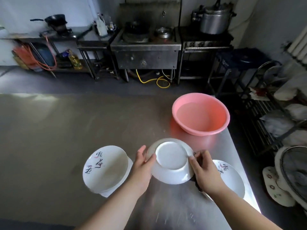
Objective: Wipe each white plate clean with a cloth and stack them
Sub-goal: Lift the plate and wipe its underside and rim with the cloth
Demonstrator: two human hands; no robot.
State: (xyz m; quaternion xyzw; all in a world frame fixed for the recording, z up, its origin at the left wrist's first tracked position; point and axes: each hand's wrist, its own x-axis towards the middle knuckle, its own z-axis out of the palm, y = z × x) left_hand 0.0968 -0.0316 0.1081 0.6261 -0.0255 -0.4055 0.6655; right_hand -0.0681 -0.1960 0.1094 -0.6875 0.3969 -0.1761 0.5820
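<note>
An upturned white ceramic plate (pixel 172 161) hangs above the steel tabletop (pixel 66 130) between both hands; the left hand (pixel 142 165) grips its left rim; the right hand (pixel 205 170) pinches its right rim with a dark cloth (pixel 196 181).

I am reaching both bare forearms forward and inward. My left hand (pixel 142 165) is gripping the left rim of the plate (pixel 171 161), thumb lying on its underside. My right hand (pixel 205 170) is pinching the right rim, fingers curled.
</note>
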